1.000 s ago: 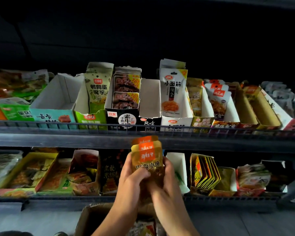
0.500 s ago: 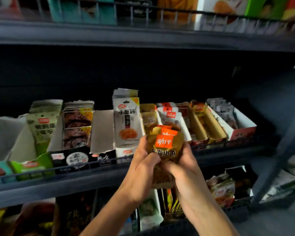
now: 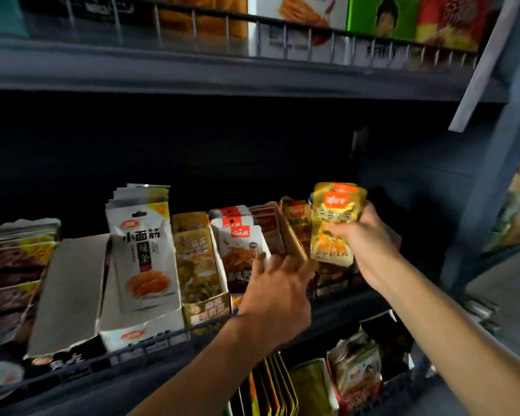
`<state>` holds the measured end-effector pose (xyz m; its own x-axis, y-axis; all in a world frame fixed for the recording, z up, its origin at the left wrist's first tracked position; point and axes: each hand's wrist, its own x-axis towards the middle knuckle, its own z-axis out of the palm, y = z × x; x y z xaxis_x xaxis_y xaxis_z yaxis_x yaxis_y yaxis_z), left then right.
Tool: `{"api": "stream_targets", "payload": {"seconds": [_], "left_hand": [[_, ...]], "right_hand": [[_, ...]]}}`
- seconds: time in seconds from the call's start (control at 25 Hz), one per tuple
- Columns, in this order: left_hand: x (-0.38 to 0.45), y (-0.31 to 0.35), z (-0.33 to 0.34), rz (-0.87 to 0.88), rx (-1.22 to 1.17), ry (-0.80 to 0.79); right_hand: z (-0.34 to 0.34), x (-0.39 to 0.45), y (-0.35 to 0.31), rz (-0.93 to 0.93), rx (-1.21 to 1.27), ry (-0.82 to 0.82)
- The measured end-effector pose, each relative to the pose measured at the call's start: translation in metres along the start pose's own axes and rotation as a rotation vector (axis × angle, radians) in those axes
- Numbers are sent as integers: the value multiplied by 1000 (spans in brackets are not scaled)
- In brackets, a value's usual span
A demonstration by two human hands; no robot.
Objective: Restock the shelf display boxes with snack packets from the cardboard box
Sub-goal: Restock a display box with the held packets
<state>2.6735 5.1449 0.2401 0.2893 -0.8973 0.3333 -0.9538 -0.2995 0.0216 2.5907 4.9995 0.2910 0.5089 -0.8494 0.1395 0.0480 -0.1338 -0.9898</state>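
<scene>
Your right hand point(image 3: 365, 250) grips a small stack of gold snack packets point(image 3: 335, 223), fingers curled around it, held upright just above the display box point(image 3: 291, 235) directly in front of that hand. Your left hand point(image 3: 278, 292) holds nothing; its fingers are spread and reach toward that box's cardboard wall. Insertion is not yet done. Left of your left hand, one open box point(image 3: 72, 292) appears empty and probably awaits filling. The supply carton is out of view.
</scene>
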Motion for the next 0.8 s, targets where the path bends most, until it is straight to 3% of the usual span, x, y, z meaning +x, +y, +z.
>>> {"api": "stream_targets", "payload": {"seconds": [0.16,0.28,0.4,0.56,0.8], "left_hand": [[38,6,23,83,192,-151],[39,2,29,103,186,-130],[35,1,31,119,197,-91],[34,2,33,107,214,-85],[34,4,34,97,181,-63]], "right_hand": [[37,41,13,137,-480,-76],[45,50,27,245,-613,-96],[46,46,31,220,-594,-30],[49,34,34,-32,-614,95],[21,36,39,-554,-1131,19]]}}
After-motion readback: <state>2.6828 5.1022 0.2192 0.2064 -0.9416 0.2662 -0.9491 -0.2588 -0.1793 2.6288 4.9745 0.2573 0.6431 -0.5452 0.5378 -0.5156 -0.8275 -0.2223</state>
